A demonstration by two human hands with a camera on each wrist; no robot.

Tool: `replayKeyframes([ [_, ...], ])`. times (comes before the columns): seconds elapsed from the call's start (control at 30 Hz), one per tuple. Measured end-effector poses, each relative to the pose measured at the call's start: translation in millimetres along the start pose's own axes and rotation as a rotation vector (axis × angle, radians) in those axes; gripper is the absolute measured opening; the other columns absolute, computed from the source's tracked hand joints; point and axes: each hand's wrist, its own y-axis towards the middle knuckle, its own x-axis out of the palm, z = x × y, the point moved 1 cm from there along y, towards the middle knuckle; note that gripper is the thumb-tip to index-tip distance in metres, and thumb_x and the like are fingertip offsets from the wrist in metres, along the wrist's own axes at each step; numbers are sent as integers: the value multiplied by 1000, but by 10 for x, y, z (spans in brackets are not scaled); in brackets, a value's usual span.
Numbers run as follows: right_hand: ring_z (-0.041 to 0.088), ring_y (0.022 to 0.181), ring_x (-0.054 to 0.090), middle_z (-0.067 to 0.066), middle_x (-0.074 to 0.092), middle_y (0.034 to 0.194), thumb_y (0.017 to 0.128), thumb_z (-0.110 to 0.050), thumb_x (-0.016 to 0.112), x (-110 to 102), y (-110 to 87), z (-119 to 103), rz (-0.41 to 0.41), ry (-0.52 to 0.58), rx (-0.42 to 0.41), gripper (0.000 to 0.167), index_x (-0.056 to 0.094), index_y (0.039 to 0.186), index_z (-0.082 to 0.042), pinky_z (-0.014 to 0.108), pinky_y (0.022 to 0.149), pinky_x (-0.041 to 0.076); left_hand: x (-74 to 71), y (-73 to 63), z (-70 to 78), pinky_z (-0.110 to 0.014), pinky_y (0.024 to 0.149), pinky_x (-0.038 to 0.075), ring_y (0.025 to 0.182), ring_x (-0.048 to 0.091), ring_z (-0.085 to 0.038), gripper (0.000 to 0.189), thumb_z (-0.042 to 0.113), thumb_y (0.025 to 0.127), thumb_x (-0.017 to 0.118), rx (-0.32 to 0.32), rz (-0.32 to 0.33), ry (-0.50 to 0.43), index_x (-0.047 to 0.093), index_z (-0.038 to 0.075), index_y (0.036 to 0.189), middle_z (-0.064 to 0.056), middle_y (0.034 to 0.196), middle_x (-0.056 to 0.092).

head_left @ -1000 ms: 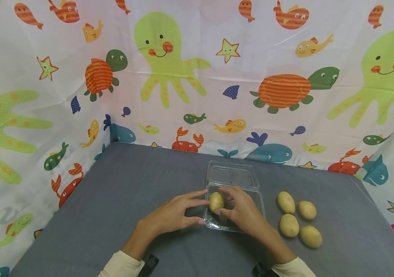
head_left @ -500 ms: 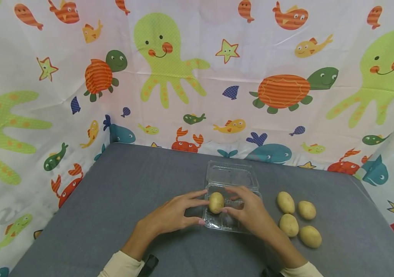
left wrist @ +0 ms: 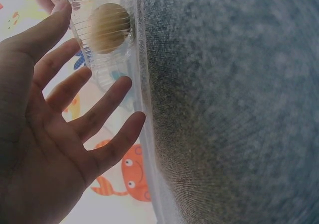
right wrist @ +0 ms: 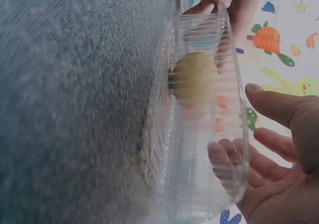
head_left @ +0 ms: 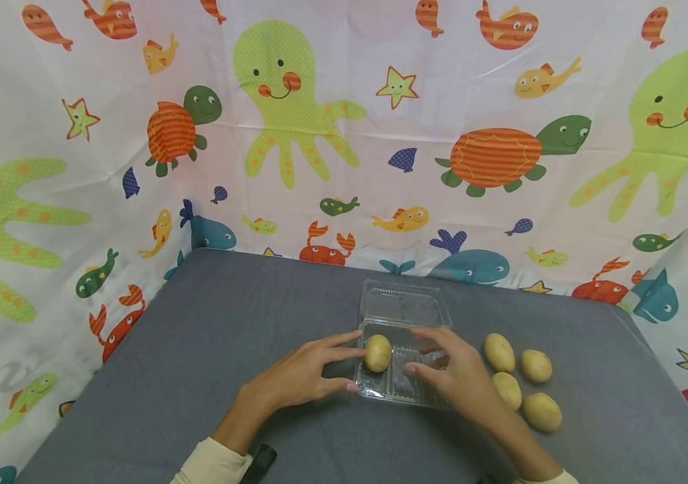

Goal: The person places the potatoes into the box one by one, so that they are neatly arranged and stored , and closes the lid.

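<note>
A clear plastic clamshell container (head_left: 401,388) lies with its lid (head_left: 404,304) folded back. One potato (head_left: 378,353) sits in the left part of its base; the left wrist view shows the same potato (left wrist: 110,28) through the ribbed wall. My left hand (head_left: 313,371) is at the container's left side, fingers spread and fingertips at the rim. Over the right part of the base is my right hand (head_left: 455,370), thumb and fingers apart with nothing between them. The right wrist view shows that hand (right wrist: 279,159) beside the clear wall, some fingers behind it.
Several potatoes lie right of the container on the grey cloth, among them a far-left potato (head_left: 499,353) and a near-right potato (head_left: 542,411). My right forearm partly covers another potato (head_left: 508,390). A printed sea-animal curtain (head_left: 344,134) closes off the back and sides.
My right hand has let go of the potato and moved right, away from it. The potato stays in the left part of the container. My left hand has not visibly moved.
</note>
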Motion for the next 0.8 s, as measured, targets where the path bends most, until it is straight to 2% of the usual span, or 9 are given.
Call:
replayKeyframes([
  [0.1,28,109,73,12,70,128,87,-23,90,-62,-34,-3,6,14,22,59,67,140,-12,37,81,64,3,0,1,-53,122,40,157,35,-18,63,46,98,76,1,2,4,56,30,155,9,173,33],
  [0.27,31,108,73,14,71,125,87,-17,89,-157,-96,0,27,55,30,56,67,138,-8,40,82,65,10,2,-6,-52,122,40,156,36,-17,63,46,98,76,2,7,10,56,31,155,9,173,33],
  [0.47,29,106,73,12,72,123,87,-18,90,-256,-177,44,72,27,47,54,69,136,-8,37,82,64,11,3,-7,-53,122,40,156,36,-17,63,46,97,76,2,9,10,56,31,155,11,172,33],
  [0.63,23,104,73,9,73,121,84,-17,92,-358,-235,76,110,-12,57,54,70,134,-9,29,79,64,8,-3,2,-53,122,40,157,36,-17,63,44,98,76,1,5,7,56,31,155,10,173,33],
  [0.8,14,106,71,9,71,121,86,-17,90,-468,-304,108,117,17,100,54,69,135,-6,26,82,63,8,-8,12,-53,122,40,157,36,-17,62,44,98,77,-3,5,4,56,30,155,9,173,33],
])
